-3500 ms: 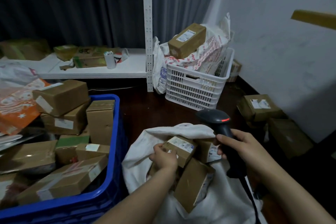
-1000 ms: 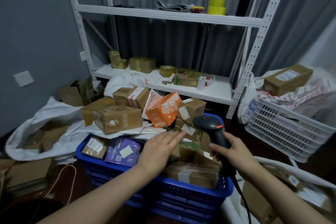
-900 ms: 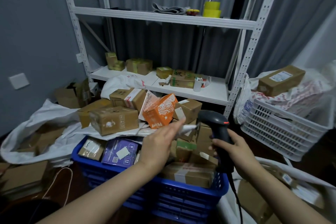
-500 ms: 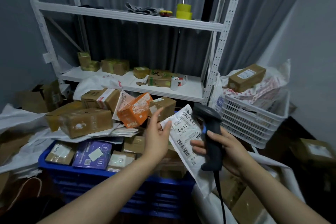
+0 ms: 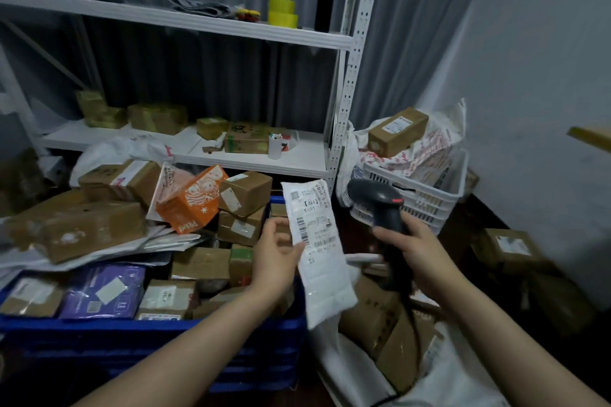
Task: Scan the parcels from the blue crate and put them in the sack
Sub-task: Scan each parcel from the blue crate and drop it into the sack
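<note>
My left hand (image 5: 276, 256) pinches a flat white mailer parcel (image 5: 319, 254) by its left edge, holding it upright with the printed label facing me. To its right my right hand (image 5: 411, 243) grips a black barcode scanner (image 5: 380, 205), its head level with the top of the mailer. The blue crate (image 5: 158, 337) stands at lower left, heaped with several brown boxes, an orange carton (image 5: 193, 200) and a purple packet (image 5: 104, 291). The white sack (image 5: 443, 380) lies open at lower right with brown boxes inside.
A white metal shelf (image 5: 205, 20) stands behind the crate with boxes and yellow tape rolls. A white plastic basket (image 5: 426, 198) with bags and a box sits at the right. More boxes (image 5: 509, 248) lie on the dark floor by the wall.
My left hand left the sack, reached into the crate and lifted out the white mailer. It now holds the mailer upright beside the scanner; the view swung right.
</note>
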